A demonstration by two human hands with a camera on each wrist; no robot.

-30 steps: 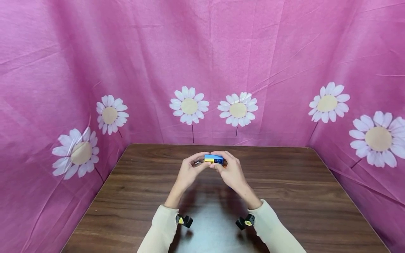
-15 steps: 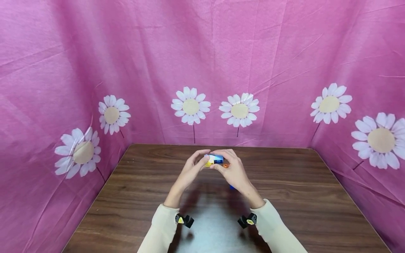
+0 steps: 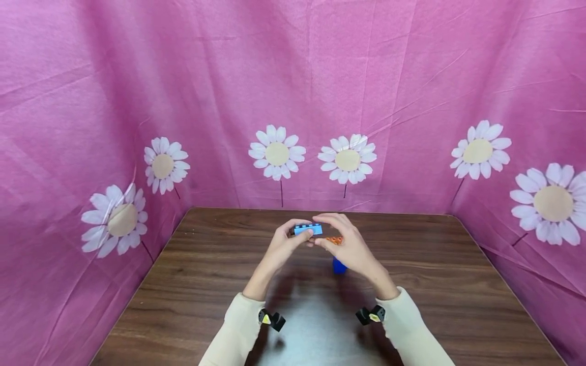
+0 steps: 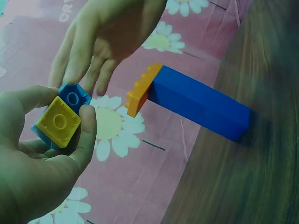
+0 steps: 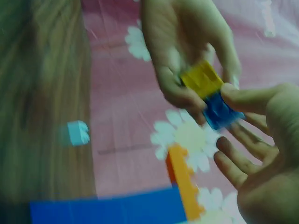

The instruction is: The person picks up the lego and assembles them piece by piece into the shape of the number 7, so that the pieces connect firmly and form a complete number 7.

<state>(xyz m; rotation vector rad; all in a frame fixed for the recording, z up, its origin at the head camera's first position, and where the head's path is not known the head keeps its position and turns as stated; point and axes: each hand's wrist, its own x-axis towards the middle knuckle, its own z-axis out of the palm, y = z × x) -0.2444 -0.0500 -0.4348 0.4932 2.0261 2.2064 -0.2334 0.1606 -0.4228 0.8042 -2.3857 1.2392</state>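
My left hand [image 3: 283, 248] pinches a small toy brick assembly above the table. A light blue studded brick [image 3: 308, 230] is its top in the head view; the left wrist view shows a yellow brick [image 4: 59, 121] and a blue brick [image 4: 74, 96] from their hollow undersides. My right hand [image 3: 351, 246] is beside the assembly's right end, fingers extended and spread from the thumb; whether a fingertip touches it I cannot tell. Below and behind that hand stands an upright dark blue brick tower [image 4: 201, 105], topped by an orange studded brick [image 4: 142, 91].
Brown wood table [image 3: 183, 305] spreads beneath both arms. A pale blue brick [image 5: 78, 133] stands on it in the right wrist view. Pink cloth [image 3: 389, 76] printed with daisies hangs round the back and sides. Each wrist wears a black camera.
My right hand has moved right, away from the assembly it was gripping. The left hand has turned the assembly so the light blue studs show. More of the orange brick and blue tower is visible.
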